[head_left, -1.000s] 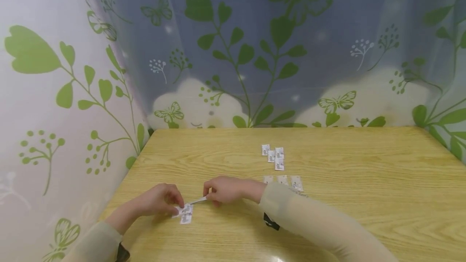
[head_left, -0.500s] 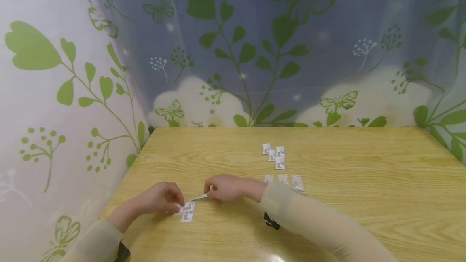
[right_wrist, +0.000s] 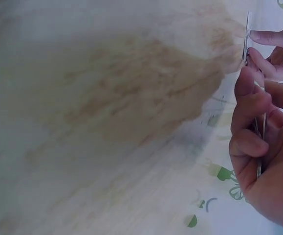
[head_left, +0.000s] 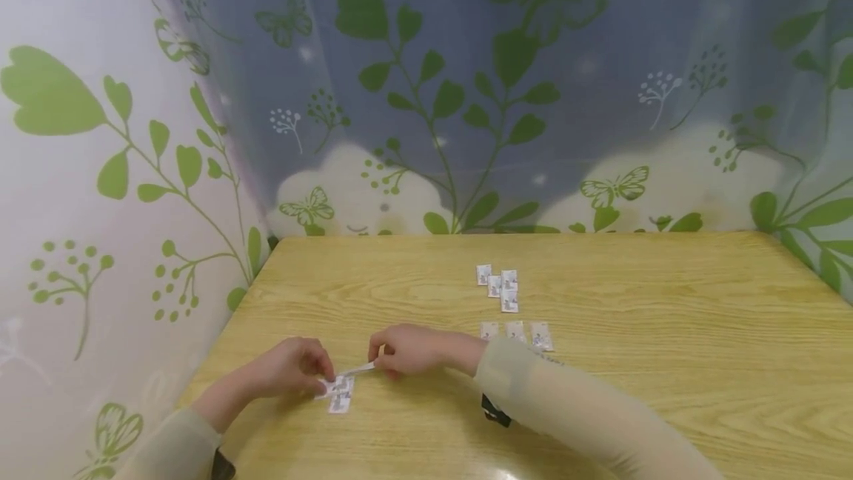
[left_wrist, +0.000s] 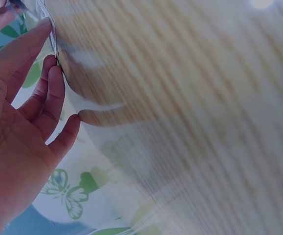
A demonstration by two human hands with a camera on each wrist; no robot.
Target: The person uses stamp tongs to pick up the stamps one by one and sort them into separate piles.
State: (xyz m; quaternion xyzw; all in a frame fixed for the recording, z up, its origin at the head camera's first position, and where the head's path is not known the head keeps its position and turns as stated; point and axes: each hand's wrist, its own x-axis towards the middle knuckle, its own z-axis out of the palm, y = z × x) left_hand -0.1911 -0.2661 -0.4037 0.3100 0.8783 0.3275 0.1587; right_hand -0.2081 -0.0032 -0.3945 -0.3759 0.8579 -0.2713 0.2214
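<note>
In the head view, a small cluster of white square cards (head_left: 340, 402) with grey print lies at the table's front left. My left hand (head_left: 288, 369) touches the cluster's left side with its thumb and fingertips, partly covering a card. From the right, my right hand (head_left: 412, 349) grips thin metal tweezers (head_left: 360, 369), whose tips reach the cluster's upper edge. In the right wrist view, the curled fingers of my right hand (right_wrist: 263, 137) hold the tweezers along the palm. The left wrist view shows my left hand (left_wrist: 29, 103) with fairly straight fingers, touching at the table surface.
Farther back lies a stepped group of printed cards (head_left: 509, 302). Below it is a row of 3 separate cards (head_left: 542, 335), partly behind my right sleeve (head_left: 533, 372). A patterned curtain (head_left: 426, 95) stands along the back and left of the wooden table (head_left: 633, 280).
My right hand and the tweezers have shifted slightly left, and the tweezers lie a little flatter against the cluster. The left hand stays on the cards. The view has moved a little.
</note>
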